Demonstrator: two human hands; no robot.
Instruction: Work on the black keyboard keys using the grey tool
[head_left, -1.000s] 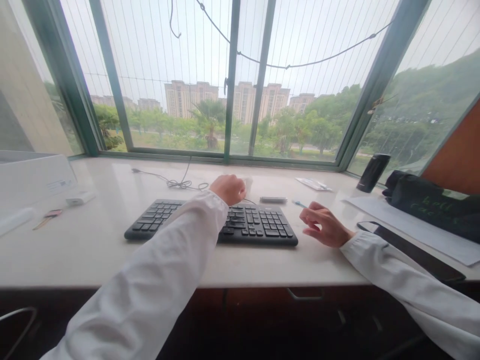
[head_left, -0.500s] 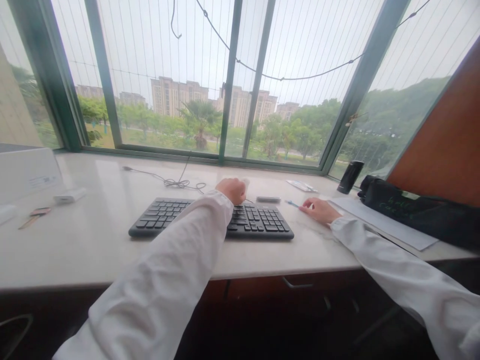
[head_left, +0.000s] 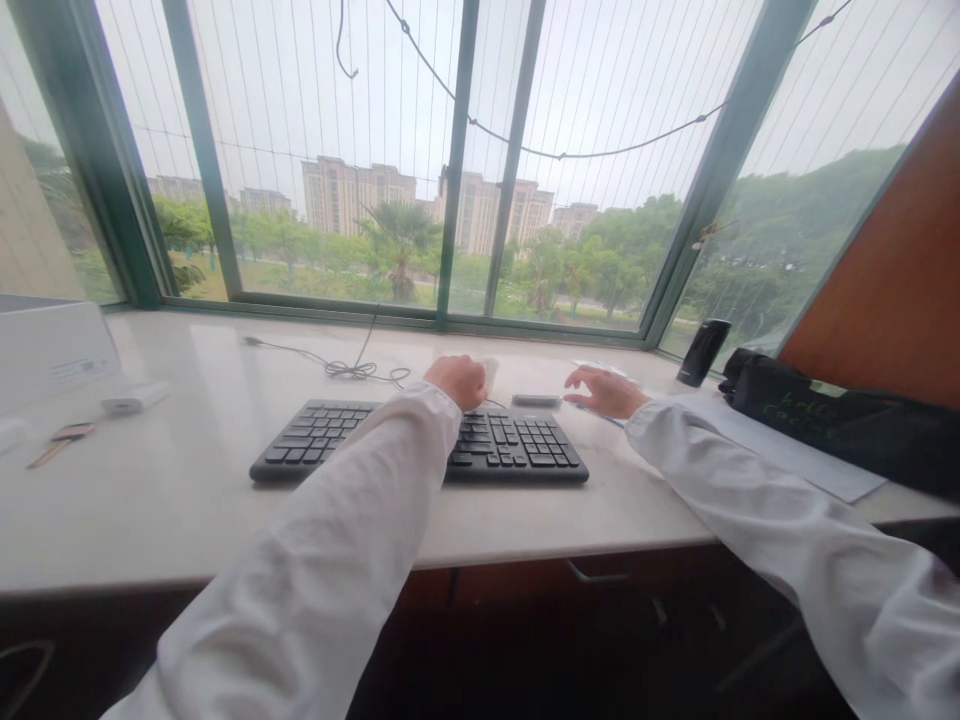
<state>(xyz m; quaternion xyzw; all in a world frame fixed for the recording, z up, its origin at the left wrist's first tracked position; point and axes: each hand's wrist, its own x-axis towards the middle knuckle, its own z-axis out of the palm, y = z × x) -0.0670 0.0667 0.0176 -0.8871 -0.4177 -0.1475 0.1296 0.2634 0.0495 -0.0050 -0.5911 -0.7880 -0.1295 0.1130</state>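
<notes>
My left hand (head_left: 457, 382) is a closed fist above the back edge of the black keyboard (head_left: 525, 440). Something pale and thin (head_left: 490, 372) shows at its right side, too blurred to name. My left forearm covers the middle of the keys. My right hand (head_left: 607, 391) hovers right of the keyboard, fingers apart and nothing seen in them. Below it lies a thin blue-tipped stick (head_left: 616, 422), like a pen, partly hidden. A slim grey bar-shaped object (head_left: 536, 401) rests between the two hands.
A tangled cable (head_left: 360, 371) lies behind the keyboard. Keys (head_left: 64, 440), a white adapter (head_left: 135, 398) and a white box (head_left: 52, 345) are on the left. At the right are a black cylinder (head_left: 703, 352), white sheets (head_left: 817, 465) and a black bag (head_left: 840, 405). A flat white packet (head_left: 622, 371) lies behind my right hand.
My right hand has let go of the blue-tipped stick and moved up and left, toward the grey bar. My left hand stays at nearly the same spot over the keyboard.
</notes>
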